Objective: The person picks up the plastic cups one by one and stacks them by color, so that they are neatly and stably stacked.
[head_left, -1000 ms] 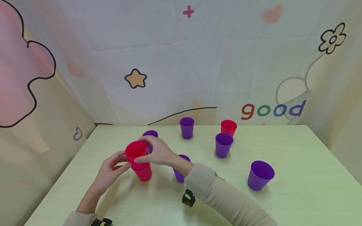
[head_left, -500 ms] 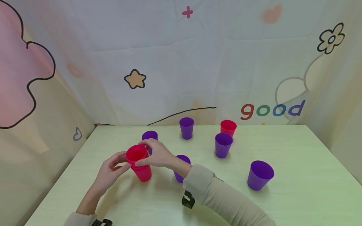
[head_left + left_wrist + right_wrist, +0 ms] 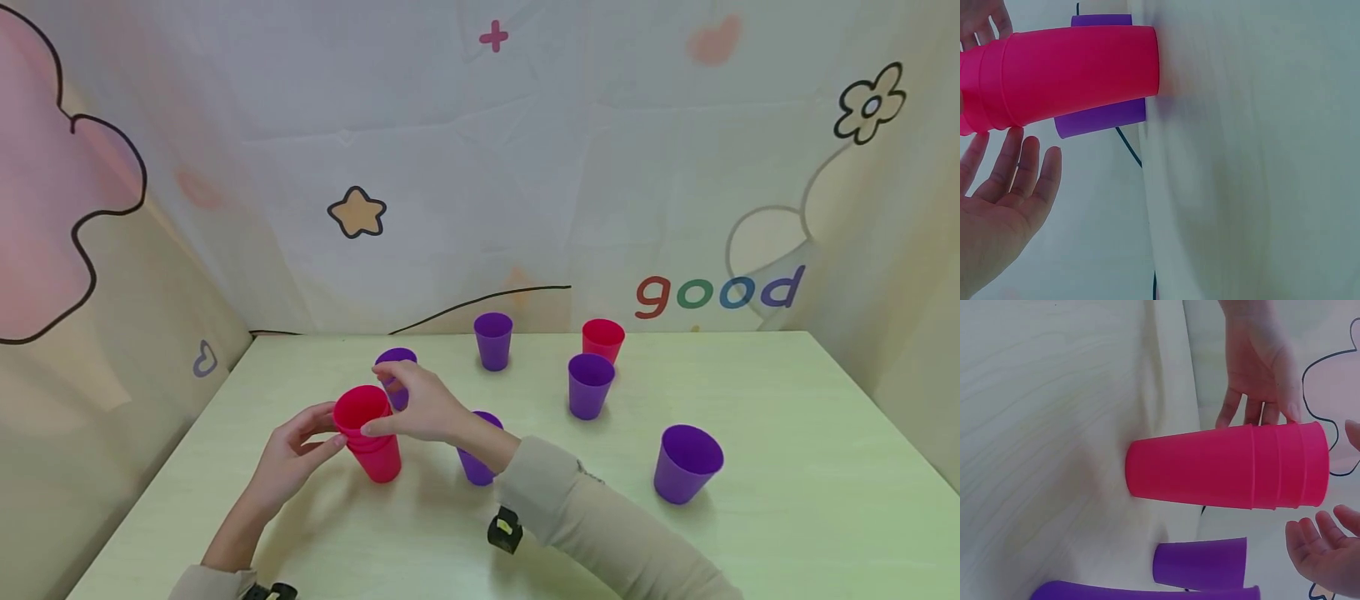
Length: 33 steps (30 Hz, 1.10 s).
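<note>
A stack of nested red cups [image 3: 378, 460] stands upright at the left of the table, its rims one just above another. My left hand [image 3: 288, 454] holds the stack's left side near the rims between thumb and fingers. Over the right side is my right hand [image 3: 423, 406], thumb close to the top rim and fingers spread. In the right wrist view a gap separates these fingers [image 3: 1319, 544] from the stack [image 3: 1197, 469]. Just behind the stack stands a purple cup [image 3: 401, 397], partly covered by the right hand. Another purple cup [image 3: 472, 468] is partly hidden by the right forearm.
Purple cups stand at the back [image 3: 493, 343], right of the middle [image 3: 588, 390] and at the right [image 3: 684, 471]. Behind the middle-right one is a single red cup [image 3: 602, 335]. A printed curtain [image 3: 465, 183] hangs behind the table [image 3: 787, 417].
The top red cup has sunk lower into the stack. My right hand has loosened, its fingers lifting away from the rim. The left hand keeps its place.
</note>
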Each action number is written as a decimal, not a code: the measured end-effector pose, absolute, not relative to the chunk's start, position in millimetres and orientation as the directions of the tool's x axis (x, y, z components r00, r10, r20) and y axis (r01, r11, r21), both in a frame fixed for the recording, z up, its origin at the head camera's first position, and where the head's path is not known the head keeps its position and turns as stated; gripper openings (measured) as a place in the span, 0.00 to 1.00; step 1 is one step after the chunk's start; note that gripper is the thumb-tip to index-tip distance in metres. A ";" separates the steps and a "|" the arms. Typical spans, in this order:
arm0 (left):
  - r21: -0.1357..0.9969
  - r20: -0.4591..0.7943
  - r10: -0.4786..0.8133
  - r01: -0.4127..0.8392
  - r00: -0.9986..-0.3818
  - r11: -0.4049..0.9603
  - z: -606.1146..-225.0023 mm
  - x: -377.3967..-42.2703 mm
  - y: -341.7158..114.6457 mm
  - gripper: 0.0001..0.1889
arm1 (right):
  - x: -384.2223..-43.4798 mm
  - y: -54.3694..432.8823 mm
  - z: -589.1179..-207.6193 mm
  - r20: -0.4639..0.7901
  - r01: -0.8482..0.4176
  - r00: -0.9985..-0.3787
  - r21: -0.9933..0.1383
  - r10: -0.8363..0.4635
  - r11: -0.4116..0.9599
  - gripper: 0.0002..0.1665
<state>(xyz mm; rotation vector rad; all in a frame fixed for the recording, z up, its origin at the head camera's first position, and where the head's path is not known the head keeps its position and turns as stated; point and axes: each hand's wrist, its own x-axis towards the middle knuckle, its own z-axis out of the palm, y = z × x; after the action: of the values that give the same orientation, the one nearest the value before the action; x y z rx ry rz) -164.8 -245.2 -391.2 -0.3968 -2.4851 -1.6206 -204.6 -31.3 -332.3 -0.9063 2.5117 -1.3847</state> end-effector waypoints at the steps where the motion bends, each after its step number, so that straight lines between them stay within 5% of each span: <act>1: 0.876 0.264 0.137 0.296 -0.955 0.381 -391.2 -164.7 -245.2 0.22 | -204.1 -30.0 -330.7 0.167 -0.442 -0.809 -0.804 -0.564 0.397 0.41; 33: 0.876 0.312 0.141 0.342 -0.940 0.340 -383.5 -163.9 -235.0 0.27 | -198.8 51.4 -326.9 0.257 -0.374 -0.842 -0.912 -0.474 0.169 0.37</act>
<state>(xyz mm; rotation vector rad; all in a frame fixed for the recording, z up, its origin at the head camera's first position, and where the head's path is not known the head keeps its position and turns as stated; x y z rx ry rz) -163.9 -235.0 -383.5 -0.4410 -2.4183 -1.6489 -198.8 51.4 -326.9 -0.8491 2.3338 -1.7794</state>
